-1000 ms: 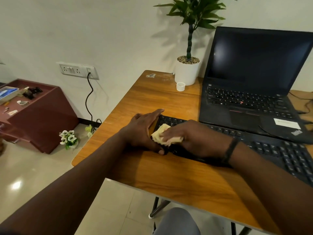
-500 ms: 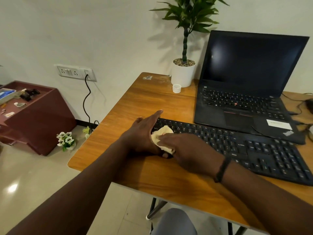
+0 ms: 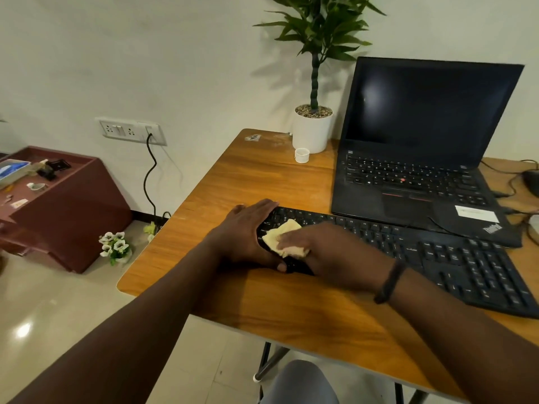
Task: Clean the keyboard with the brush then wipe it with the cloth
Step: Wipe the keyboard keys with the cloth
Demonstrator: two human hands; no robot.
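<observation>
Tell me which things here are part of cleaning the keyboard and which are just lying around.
In use: keyboard, cloth, left hand steadying the keyboard's end, right hand pressing the cloth.

Lying about: laptop, potted plant, small white cap, desk.

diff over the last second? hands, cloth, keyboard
The right hand slid the cloth slightly toward the keyboard's left end and still presses it on the keys. The left hand still braces that end of the keyboard, fingers straight. Keyboard and laptop have not moved on the desk; only the camera shifted.
</observation>
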